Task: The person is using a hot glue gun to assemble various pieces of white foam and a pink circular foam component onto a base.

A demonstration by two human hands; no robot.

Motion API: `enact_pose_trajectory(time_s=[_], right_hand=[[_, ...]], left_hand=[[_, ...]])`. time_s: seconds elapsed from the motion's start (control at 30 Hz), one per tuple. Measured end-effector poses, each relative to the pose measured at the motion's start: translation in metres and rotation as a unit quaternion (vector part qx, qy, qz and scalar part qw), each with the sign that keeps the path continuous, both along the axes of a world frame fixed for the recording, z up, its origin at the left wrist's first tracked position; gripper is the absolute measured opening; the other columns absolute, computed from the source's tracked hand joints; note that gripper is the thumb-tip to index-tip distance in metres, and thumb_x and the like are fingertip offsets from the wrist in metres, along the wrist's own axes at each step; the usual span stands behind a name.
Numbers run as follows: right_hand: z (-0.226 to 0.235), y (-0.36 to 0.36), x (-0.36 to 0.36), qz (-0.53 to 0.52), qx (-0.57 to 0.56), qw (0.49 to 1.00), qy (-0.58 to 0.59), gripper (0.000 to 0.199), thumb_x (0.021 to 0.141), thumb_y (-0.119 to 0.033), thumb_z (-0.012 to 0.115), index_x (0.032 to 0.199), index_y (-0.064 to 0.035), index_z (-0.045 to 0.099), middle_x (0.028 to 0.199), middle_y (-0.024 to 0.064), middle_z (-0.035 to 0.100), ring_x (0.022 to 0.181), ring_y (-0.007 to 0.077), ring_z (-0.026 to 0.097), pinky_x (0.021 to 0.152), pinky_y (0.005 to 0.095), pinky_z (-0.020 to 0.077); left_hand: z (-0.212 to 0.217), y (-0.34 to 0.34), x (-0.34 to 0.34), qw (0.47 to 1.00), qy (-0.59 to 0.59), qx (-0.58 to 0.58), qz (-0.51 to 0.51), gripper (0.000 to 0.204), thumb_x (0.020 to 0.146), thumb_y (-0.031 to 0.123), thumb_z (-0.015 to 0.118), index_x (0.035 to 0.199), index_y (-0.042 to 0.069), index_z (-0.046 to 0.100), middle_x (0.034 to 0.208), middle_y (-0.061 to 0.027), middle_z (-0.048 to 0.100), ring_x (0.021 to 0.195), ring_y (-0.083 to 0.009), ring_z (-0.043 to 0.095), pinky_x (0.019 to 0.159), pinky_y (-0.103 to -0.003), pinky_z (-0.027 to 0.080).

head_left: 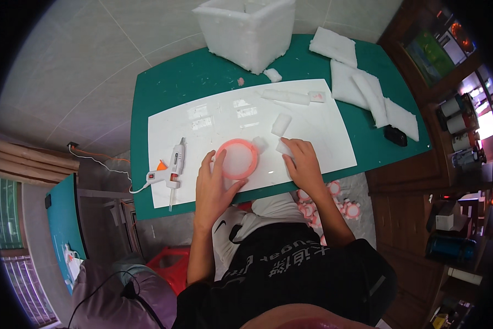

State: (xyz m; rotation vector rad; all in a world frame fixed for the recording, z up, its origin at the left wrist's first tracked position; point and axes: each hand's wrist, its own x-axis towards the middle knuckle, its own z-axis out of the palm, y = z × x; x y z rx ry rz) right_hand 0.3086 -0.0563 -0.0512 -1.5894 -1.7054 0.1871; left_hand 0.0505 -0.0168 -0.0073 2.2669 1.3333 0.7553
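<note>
A round pink ring with a white, cloudy-looking middle lies on the white board in front of me. My left hand curves around its left side, index finger at the rim and thumb by the lower edge. A small white tuft sits against the ring's upper right. To the right of the ring, the fingers and thumb of my right hand close on a small white foam piece, partly hidden by them. Just above it lies another white foam strip.
A white glue gun with an orange nozzle stand lies at left, its cord running off the green table. A white foam box stands at the back. Foam slabs and a black object lie right; pink-and-white pieces are below.
</note>
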Motion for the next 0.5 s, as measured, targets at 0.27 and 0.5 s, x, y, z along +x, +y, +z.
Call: enact_pose_trajectory(time_s=[0.27, 0.5], right_hand=[[0.004, -0.001, -0.003, 0.008, -0.047, 0.999, 0.018, 0.046, 0.086, -0.009, 0.070, 0.130, -0.0028, 0.061, 0.115, 0.0164, 0.060, 0.105, 0.0343, 0.054, 0.094, 0.0409, 0.0449], [0.016, -0.002, -0.005, -0.011, -0.047, 0.999, -0.015, 0.053, 0.083, -0.014, 0.075, 0.133, -0.0015, 0.059, 0.112, 0.0173, 0.060, 0.100, 0.0344, 0.054, 0.090, 0.0410, 0.0463]], left_hand=[[0.007, -0.006, -0.005, 0.999, 0.017, -0.008, 0.030, 0.078, 0.078, 0.023, 0.083, 0.144, 0.004, 0.047, 0.147, -0.0276, 0.043, 0.129, -0.0457, 0.051, 0.104, -0.047, 0.046], [0.007, -0.006, -0.010, 0.999, -0.032, -0.036, 0.017, 0.076, 0.079, 0.017, 0.081, 0.145, 0.004, 0.046, 0.149, -0.0253, 0.042, 0.133, -0.0434, 0.047, 0.108, -0.045, 0.042]])
